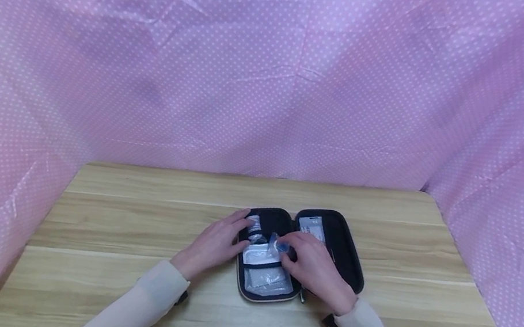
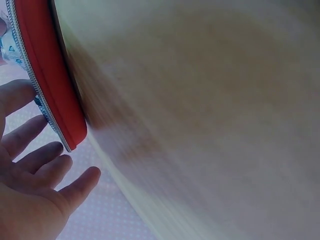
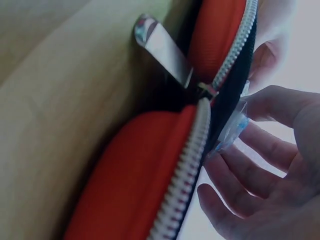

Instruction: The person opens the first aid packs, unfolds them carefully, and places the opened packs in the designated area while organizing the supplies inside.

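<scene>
A zippered case lies open on the table, black inside and red outside in the wrist views. My left hand rests at its left edge, fingers spread and loosely bent over the rim near a small wrapped item. Over the middle of the case, my right hand pinches a small clear plastic packet with blue on it between thumb and fingers. Below it, a black elastic strap crosses clear and whitish packets in the left half. What exactly the packet contains is unclear.
In the case's right half sits a flat printed packet, partly covered by my right hand. A metal zipper pull sticks out at the hinge side. The wooden table is bordered by pink dotted cloth.
</scene>
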Tool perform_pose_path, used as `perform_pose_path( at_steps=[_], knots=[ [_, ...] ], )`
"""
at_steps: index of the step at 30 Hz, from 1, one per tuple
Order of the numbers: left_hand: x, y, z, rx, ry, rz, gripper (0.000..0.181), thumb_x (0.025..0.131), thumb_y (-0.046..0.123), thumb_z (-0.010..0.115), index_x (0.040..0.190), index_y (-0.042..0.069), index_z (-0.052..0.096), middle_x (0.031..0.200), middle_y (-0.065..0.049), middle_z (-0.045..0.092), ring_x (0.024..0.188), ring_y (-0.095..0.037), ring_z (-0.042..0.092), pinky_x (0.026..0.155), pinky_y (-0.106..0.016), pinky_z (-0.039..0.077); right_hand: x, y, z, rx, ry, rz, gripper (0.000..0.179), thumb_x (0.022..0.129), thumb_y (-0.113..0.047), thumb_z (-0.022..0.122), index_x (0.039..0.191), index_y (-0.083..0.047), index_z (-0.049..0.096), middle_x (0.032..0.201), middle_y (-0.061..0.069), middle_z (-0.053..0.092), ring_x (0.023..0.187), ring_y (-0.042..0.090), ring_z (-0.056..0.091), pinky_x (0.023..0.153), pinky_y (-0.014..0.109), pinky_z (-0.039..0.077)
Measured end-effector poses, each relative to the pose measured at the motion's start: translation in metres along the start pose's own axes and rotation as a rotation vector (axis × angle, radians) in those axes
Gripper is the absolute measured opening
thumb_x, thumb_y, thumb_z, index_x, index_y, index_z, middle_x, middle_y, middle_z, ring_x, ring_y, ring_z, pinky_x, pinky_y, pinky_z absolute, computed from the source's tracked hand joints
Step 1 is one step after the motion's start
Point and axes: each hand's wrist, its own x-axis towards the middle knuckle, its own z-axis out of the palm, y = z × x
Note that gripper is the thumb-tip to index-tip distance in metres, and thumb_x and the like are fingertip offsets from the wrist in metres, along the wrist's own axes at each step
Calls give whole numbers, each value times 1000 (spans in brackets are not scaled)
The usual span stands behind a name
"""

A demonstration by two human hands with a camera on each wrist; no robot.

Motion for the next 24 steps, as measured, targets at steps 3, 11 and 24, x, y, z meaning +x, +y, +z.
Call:
perform_pose_path(
  at_steps=[3, 11, 24],
  knots=[
    [0, 0, 0, 1, 6, 8, 50, 98, 24, 73, 144, 10, 60, 162, -13, 42, 147, -32, 42, 117, -50, 39, 1, -1, 1, -5, -4, 4, 28, 91, -17, 79, 118, -9, 75, 119, 7, 72, 115, 25, 65, 102, 47, 54],
    [0, -1, 0, -7, 15, 37, 47, 98, 22, 73, 142, 8, 61, 157, -16, 47, 145, -35, 43, 117, -51, 39, 1, -4, 1, -16, -17, 13, 26, 91, -18, 78, 116, -10, 76, 116, 4, 72, 112, 21, 66, 101, 45, 54],
    [1, -1, 0, -11, 9, 37, 47, 98, 22, 72, 142, 9, 61, 156, -16, 49, 145, -36, 44, 116, -52, 39, 6, -5, 6, -134, 42, -31, 23, 89, -17, 79, 109, -6, 77, 104, 5, 71, 96, 21, 64, 89, 40, 55]
  ],
)
